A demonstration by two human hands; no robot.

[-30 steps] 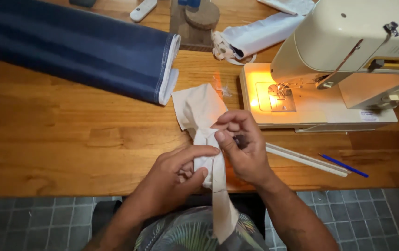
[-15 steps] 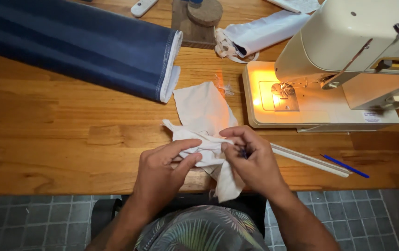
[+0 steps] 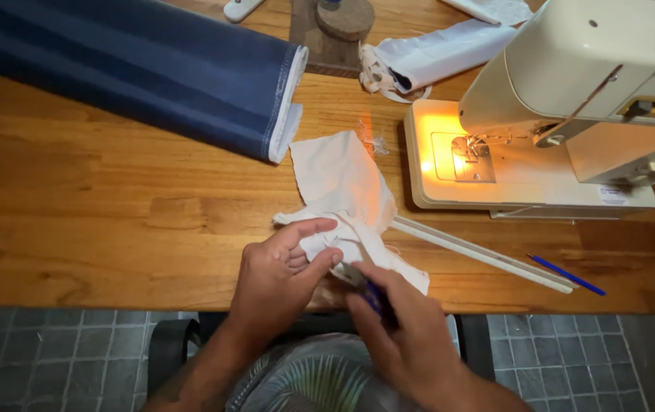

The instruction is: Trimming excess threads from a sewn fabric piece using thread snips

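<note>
Wooden table (image 3: 98,229), left hand (image 3: 278,278) pinching white cloth (image 3: 343,198), right hand (image 3: 408,336) clasping small blue tool (image 3: 373,296).

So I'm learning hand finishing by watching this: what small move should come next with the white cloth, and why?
Probably a short snip or pick at the cloth's edge. The left hand pinches the white cloth flat at the wooden table's near edge, and the right hand holds a small blue-handled tool, its metal tip at the pinched fold. What kind of tool it is cannot be told.
</note>
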